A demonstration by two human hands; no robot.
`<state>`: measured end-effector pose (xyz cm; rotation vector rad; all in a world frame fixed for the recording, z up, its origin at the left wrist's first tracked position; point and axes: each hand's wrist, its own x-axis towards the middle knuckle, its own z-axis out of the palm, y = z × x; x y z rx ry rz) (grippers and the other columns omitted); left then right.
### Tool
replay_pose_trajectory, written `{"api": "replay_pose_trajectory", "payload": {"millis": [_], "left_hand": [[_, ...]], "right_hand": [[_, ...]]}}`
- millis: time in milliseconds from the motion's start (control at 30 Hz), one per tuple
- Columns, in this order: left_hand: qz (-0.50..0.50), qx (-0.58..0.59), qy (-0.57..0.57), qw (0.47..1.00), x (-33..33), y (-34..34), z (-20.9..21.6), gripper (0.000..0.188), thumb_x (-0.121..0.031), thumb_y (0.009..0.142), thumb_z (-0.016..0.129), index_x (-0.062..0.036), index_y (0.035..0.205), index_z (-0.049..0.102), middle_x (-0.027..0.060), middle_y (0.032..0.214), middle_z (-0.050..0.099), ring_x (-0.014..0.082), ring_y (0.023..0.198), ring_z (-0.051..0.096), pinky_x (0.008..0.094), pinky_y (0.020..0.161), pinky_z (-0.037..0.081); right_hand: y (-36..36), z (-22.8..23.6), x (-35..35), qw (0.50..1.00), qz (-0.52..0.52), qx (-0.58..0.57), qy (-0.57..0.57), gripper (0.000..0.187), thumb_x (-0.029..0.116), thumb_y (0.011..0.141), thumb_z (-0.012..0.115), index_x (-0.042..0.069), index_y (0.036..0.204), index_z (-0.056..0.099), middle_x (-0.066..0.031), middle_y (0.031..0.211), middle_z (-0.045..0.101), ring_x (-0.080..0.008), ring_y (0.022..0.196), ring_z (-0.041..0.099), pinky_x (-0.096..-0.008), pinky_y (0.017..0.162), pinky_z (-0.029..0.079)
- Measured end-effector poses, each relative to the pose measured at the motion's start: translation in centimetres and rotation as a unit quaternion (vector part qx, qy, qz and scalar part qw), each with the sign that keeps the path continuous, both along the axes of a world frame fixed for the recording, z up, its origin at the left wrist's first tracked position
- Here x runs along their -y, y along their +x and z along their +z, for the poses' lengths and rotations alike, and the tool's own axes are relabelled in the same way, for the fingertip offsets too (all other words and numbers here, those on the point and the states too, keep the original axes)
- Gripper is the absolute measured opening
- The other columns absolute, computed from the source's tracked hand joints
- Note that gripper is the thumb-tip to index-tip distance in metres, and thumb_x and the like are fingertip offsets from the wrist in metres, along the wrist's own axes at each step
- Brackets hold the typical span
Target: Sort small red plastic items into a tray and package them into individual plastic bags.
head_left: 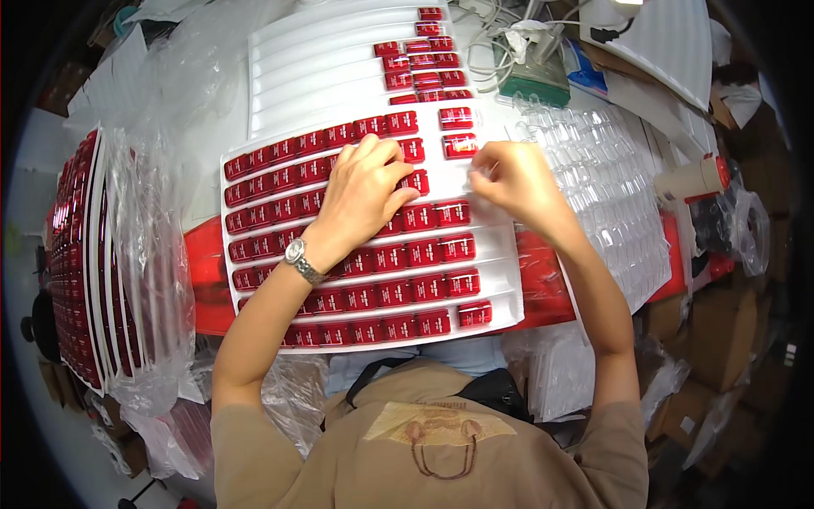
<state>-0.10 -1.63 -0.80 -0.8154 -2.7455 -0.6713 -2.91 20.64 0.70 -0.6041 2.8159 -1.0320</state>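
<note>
Left hand (360, 188), 11 o'clock: arched over red blocks (420, 217) | Right hand (517, 176), 2 o'clock: curled; both grips unclear | Tray (498, 254): ridged, presumably for alignment

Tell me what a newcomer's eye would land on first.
Probably the glossy red pieces lined up on the white tray at centre, the left hand over them, the right hand near their right end. Then the clear plastic pieces at right and the red-filled trays at far left.
</note>
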Motion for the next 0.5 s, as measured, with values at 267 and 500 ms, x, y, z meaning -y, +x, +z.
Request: {"api": "replay_pose_trajectory", "payload": {"millis": [267, 500], "left_hand": [[-0.115, 0.385, 0.477, 0.782, -1.1, 2.7, -0.3, 0.024, -0.002, 0.084, 0.064, 0.002, 0.106, 0.054, 0.005, 0.103, 0.053, 0.0094, 0.093, 0.052, 0.0232, 0.082, 0.044], [-0.036, 0.033, 0.148, 0.988, -1.8, -0.2, -0.7, 0.027, -0.012, 0.074, 0.072, -0.0011, 0.095, 0.06, 0.009, 0.094, 0.056, 0.0225, 0.086, 0.052, 0.0319, 0.078, 0.043]], "right_hand": [[3.2, 0.1, -0.3, 0.826, 0.086, 0.28, -0.482, 0.012, 0.001, 0.082, 0.064, -0.003, 0.093, 0.062, -0.0065, 0.093, 0.059, -0.0083, 0.073, 0.058, -0.0215, 0.064, 0.048], [-1.2, -1.2, -4.7, 0.987, -0.046, -0.152, -0.015, 0.016, 0.013, 0.081, 0.067, 0.002, 0.092, 0.064, -0.0062, 0.08, 0.06, -0.0154, 0.07, 0.059, -0.0289, 0.062, 0.047]]}}
